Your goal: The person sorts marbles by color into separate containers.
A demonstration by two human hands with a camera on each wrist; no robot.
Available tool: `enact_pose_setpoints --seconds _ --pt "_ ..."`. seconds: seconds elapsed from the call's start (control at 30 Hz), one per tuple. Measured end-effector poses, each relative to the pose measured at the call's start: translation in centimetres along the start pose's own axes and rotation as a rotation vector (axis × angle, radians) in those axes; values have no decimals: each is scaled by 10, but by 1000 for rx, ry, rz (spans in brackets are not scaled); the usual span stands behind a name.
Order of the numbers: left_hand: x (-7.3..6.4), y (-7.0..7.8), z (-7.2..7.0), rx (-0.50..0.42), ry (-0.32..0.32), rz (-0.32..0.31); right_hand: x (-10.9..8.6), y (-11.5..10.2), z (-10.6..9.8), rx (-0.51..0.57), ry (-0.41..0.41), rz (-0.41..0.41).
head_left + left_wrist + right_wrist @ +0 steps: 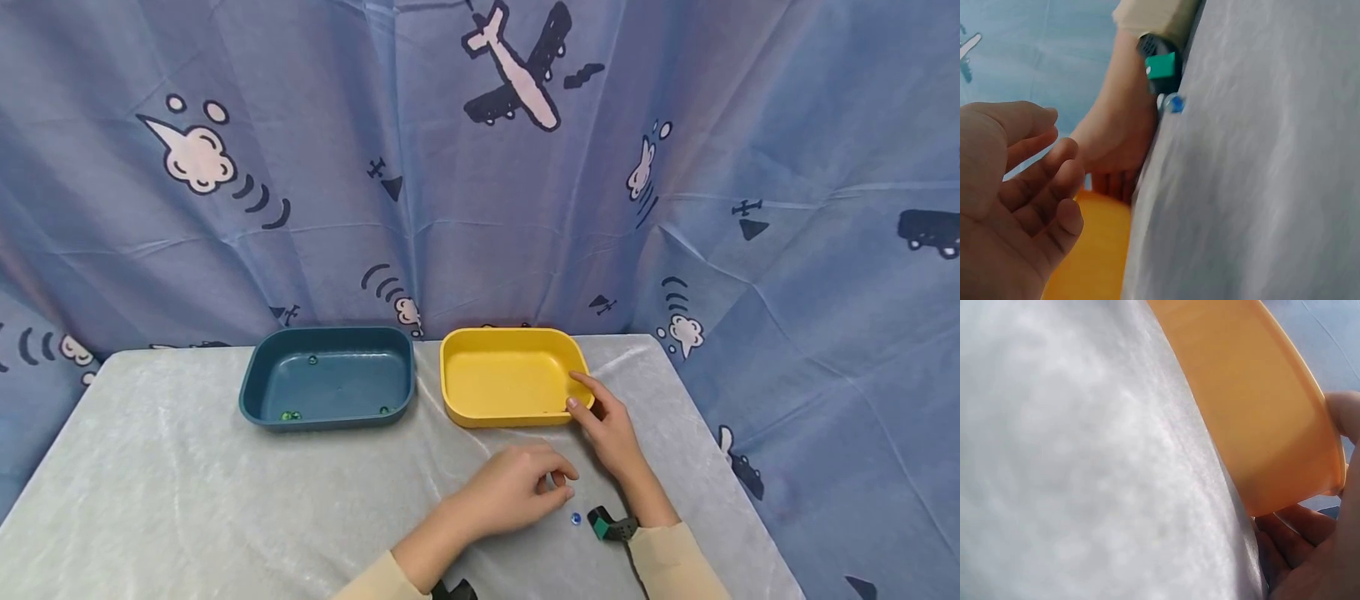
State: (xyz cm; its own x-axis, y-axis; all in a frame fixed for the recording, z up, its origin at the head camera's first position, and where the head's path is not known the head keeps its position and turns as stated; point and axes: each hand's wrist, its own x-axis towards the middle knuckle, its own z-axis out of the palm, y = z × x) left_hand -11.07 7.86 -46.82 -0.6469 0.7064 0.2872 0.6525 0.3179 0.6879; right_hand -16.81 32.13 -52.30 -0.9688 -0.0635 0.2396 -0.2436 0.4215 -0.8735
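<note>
The yellow tray [517, 414] stands at the back of the table. My right hand [618, 433] grips its right front corner, thumb on the rim; the right wrist view shows the other fingers along the tray's outer wall [1254, 406]. In front of the tray, my left hand [517, 490] hovers with fingers loosely bent and nothing between them. A blue glass marble [576, 518] lies on the cloth just right of the left fingertips; in the left wrist view this marble [1175, 103] sits beside the right wrist's strap device.
Left of the yellow tray is a teal tray [337, 423] with several green marbles [291, 415] in it. A pale velvety cloth [187, 500] covers the table. A blue printed curtain [315, 167] hangs behind and at the sides.
</note>
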Motion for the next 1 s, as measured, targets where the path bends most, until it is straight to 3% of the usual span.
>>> enact_pose_setpoints --seconds 0.53,1.0 --pt "-3 -4 40 77 -73 -12 -1 -2 -1 13 -3 15" --pt "-6 -7 47 104 -139 -44 0 0 -1 13 -2 -1"
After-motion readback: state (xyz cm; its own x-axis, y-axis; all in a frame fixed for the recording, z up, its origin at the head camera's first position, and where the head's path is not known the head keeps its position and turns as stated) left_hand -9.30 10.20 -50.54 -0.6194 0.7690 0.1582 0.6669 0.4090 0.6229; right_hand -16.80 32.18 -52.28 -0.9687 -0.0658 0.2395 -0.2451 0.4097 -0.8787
